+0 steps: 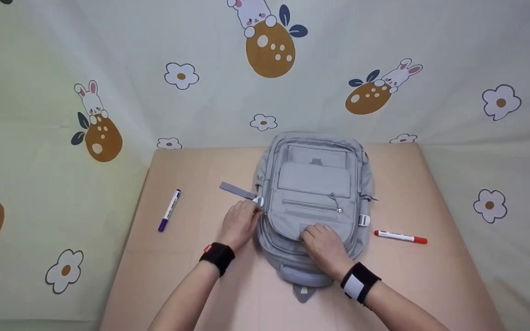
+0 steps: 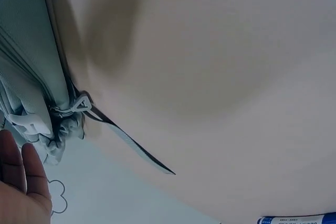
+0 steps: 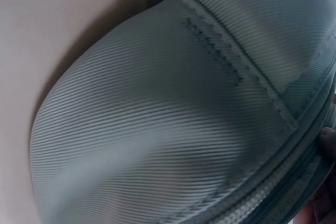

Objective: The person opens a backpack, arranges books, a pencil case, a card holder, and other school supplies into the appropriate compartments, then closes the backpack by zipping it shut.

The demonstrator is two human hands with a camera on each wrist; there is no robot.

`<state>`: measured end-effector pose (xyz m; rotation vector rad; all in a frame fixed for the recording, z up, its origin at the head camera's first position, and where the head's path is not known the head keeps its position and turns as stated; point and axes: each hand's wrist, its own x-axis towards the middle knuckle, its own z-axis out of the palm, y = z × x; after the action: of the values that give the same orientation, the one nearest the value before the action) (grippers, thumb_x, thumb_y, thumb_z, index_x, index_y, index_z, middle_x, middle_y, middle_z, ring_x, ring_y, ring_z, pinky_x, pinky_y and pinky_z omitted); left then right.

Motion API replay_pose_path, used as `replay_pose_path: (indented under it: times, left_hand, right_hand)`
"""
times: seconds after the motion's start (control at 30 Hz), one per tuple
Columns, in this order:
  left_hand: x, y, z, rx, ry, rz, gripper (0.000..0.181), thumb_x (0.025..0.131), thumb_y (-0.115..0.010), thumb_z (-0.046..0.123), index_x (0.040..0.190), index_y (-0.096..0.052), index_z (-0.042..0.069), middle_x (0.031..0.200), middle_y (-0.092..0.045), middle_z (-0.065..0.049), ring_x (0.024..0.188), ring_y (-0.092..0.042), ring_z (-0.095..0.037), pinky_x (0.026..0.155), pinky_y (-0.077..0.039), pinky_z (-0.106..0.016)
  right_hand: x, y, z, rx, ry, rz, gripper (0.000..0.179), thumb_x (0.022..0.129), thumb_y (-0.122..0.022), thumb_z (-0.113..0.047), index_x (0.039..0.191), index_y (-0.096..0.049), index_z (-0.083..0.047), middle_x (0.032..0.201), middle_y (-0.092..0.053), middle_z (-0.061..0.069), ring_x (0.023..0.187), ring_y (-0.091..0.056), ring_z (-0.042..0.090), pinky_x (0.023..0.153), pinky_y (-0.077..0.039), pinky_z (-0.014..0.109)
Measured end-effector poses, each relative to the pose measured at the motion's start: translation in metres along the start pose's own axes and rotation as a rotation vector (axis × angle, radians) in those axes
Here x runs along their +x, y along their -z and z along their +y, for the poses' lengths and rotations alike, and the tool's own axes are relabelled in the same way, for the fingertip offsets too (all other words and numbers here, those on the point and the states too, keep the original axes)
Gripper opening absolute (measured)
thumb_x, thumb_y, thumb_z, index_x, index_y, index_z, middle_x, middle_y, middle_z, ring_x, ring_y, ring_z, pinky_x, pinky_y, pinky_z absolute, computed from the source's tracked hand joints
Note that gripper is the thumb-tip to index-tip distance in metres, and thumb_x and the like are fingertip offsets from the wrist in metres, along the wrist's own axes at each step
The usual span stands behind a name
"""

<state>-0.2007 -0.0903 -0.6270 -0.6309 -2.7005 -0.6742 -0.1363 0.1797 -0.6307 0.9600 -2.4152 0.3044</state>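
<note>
A grey backpack (image 1: 313,179) lies on its back, front pockets up, with its bottom end toward me. My left hand (image 1: 239,225) is at its left side, just below a white buckle (image 1: 259,201), thumb and forefinger pinching at the zipper pull on the side seam. In the left wrist view only a couple of fingers (image 2: 35,174) show beside the bag; the pinch itself is hidden. Across the lower front, my right hand (image 1: 325,248) grips the edge of the front pocket. The right wrist view shows its fingertips at the zipper (image 3: 262,187) along the bag's bottom.
To the left on the table (image 1: 191,285) lies a purple-capped marker (image 1: 169,210). A red-capped marker (image 1: 400,236) is close to the bag's right side. A loose grey strap (image 1: 237,190) sticks out leftward. Patterned cloth (image 1: 219,46) hangs behind and around the table.
</note>
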Motion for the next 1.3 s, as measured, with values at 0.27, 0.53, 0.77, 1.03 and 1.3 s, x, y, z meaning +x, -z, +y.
replay_pose_path:
  times: [0.27,0.53,0.77,1.03,1.3]
  left_hand:
    - [0.038,-0.005,-0.005,0.016,0.052,0.005,0.009,0.099,-0.068,0.018,0.100,-0.064,0.010,0.092,-0.065,-0.005,0.084,-0.061,-0.027,0.073,-0.049,-0.043]
    - [0.060,-0.009,-0.009,0.060,0.151,-0.044,0.008,0.101,-0.065,0.018,0.104,-0.066,0.010,0.095,-0.066,-0.006,0.088,-0.061,-0.029,0.077,-0.048,-0.045]
    - [0.054,-0.007,-0.008,0.061,0.116,-0.027,0.008,0.098,-0.068,0.016,0.099,-0.064,0.010,0.095,-0.065,-0.006,0.087,-0.060,-0.029,0.076,-0.049,-0.045]
    - [0.026,0.001,0.009,-0.008,-0.255,0.017,0.039,0.094,-0.069,0.020,0.131,-0.065,0.008,0.128,-0.064,-0.010,0.121,-0.058,-0.029,0.103,-0.047,-0.044]
    - [0.002,-0.001,0.028,0.091,-0.604,-0.066,0.048,0.094,-0.073,0.033,0.136,-0.065,0.010,0.138,-0.063,-0.007,0.136,-0.052,-0.026,0.113,-0.039,-0.039]
  right_hand:
    - [-0.001,0.004,-0.002,-0.004,-0.016,0.000,0.009,0.094,-0.066,-0.018,0.095,-0.068,-0.010,0.091,-0.063,0.002,0.080,-0.060,0.021,0.065,-0.050,0.035]
    - [0.001,0.001,-0.006,0.023,-0.021,0.005,0.006,0.095,-0.067,-0.016,0.094,-0.068,-0.011,0.091,-0.063,0.000,0.078,-0.060,0.019,0.063,-0.048,0.034]
    - [0.000,0.000,-0.006,0.038,-0.032,0.013,0.006,0.091,-0.072,-0.016,0.093,-0.070,-0.012,0.091,-0.064,-0.001,0.078,-0.060,0.018,0.064,-0.049,0.033]
    - [-0.007,0.007,-0.001,0.152,-0.089,0.030,0.014,0.084,-0.083,-0.017,0.096,-0.075,-0.017,0.093,-0.067,-0.004,0.082,-0.062,0.016,0.068,-0.050,0.034]
    - [-0.004,0.019,0.001,0.197,-0.128,0.090,0.014,0.086,-0.081,-0.012,0.099,-0.077,-0.015,0.096,-0.069,-0.004,0.084,-0.064,0.016,0.070,-0.052,0.033]
